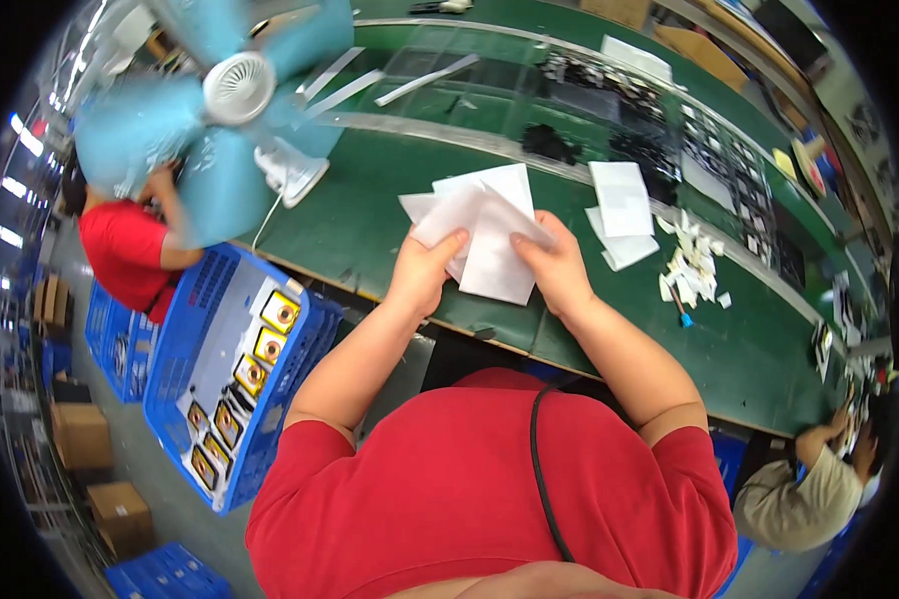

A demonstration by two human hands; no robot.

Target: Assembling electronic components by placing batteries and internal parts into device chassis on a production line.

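Observation:
Over the near edge of the green bench I hold several thin white sheets [499,255], fanned out unevenly. My left hand [428,268] pinches them at their left side, thumb on top. On the other side my right hand [554,262] grips the sheets, with its thumb lying across them and the fingers hidden behind. A further stack of white sheets [621,200] lies on the bench to the right of my hands. Beside that stack is a pile of small off-white pieces [691,262], with a thin blue-tipped tool [683,311] at its near end.
A blue-bladed fan [238,90] stands at the bench's left. Below it a blue crate [175,399] holds yellow-edged and dark parts. Across the green bench [390,185] runs a line [589,100] strewn with black parts. Co-workers [120,240] sit at left and right [804,499].

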